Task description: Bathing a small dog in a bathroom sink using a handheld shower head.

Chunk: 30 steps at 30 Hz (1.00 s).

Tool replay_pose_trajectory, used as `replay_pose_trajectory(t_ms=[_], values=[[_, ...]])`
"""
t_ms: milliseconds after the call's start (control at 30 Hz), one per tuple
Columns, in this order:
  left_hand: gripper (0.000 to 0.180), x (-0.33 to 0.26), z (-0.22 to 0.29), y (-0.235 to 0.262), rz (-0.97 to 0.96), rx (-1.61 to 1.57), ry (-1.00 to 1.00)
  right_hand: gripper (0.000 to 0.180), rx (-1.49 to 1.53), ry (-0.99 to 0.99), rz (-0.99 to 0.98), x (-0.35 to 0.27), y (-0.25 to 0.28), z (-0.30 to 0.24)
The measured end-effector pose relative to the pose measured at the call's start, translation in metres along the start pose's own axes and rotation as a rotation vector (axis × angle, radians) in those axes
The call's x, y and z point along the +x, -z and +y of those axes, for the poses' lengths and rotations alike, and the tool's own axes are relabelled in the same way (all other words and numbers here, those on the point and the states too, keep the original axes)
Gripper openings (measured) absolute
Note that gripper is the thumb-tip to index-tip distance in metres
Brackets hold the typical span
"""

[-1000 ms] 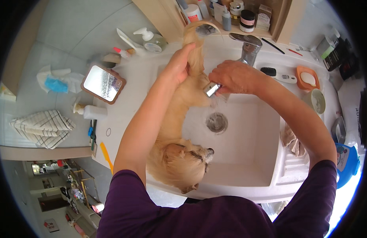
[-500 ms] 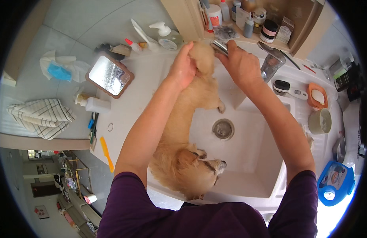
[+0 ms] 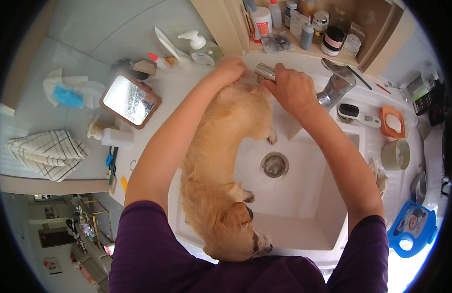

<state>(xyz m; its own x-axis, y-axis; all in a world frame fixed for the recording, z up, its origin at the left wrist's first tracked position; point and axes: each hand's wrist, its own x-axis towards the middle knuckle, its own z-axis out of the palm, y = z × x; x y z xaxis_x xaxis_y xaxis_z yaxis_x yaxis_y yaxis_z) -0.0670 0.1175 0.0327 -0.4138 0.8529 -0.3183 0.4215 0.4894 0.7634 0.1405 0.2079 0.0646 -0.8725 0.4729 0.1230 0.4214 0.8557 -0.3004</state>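
Observation:
A small golden-furred dog (image 3: pixel 221 127) stands curved in the white sink (image 3: pixel 304 210), its head at the near side against my purple shirt. My left hand (image 3: pixel 231 71) is curled at the dog's rump; its fingertips and whatever they grip are hidden. In my right hand (image 3: pixel 295 88) is a chrome spray head (image 3: pixel 266 72), the fingers wrapped round it, held close over the dog's hindquarters. Right of that hand rises the chrome faucet (image 3: pixel 337 83) with its lever. A round drain (image 3: pixel 275 164) lies in the basin beside the dog's paws.
A mirror (image 3: pixel 130 101), pump bottle (image 3: pixel 204 49) and white bottle (image 3: pixel 117 137) stand along the left counter. Right of the sink are a brush (image 3: pixel 350 111), soap dish (image 3: pixel 392 123), green cup (image 3: pixel 395 155) and blue container (image 3: pixel 412 229). Jars (image 3: pixel 332 41) fill the back shelf.
My left hand has turned over and lowered toward the dog's rump, no longer lifting the furry part it held up. The spray head has shifted slightly left and down. The dog's head has moved nearer me.

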Motion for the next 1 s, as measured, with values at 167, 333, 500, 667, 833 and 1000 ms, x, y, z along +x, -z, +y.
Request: replay_pose_trajectory(t_ms=[167, 333, 500, 667, 833, 1000], values=[[0.027, 0.005, 0.030, -0.043, -0.297, 0.267, 0.112, 0.042, 0.019, -0.075, 0.002, -0.001, 0.006, 0.006], [0.034, 0.001, 0.037, -0.052, -0.690, -0.123, 0.135, 0.043, 0.057, -0.092, -0.015, 0.002, 0.009, 0.009], [0.036, -0.003, 0.028, -0.049, -0.503, -0.156, 0.184, 0.044, 0.116, -0.052, -0.045, 0.002, 0.017, 0.005], [0.033, 0.003, 0.060, -0.063, -0.587, 0.532, 0.265, 0.045, 0.059, -0.057, -0.086, 0.007, 0.008, 0.016], [0.043, -0.014, 0.034, -0.047, -0.465, -0.030, 0.042, 0.043, 0.052, -0.050, -0.059, 0.006, 0.009, 0.013], [0.054, -0.003, 0.013, -0.037, -0.304, 0.238, 0.064, 0.044, 0.055, -0.006, -0.080, 0.004, 0.009, 0.016]])
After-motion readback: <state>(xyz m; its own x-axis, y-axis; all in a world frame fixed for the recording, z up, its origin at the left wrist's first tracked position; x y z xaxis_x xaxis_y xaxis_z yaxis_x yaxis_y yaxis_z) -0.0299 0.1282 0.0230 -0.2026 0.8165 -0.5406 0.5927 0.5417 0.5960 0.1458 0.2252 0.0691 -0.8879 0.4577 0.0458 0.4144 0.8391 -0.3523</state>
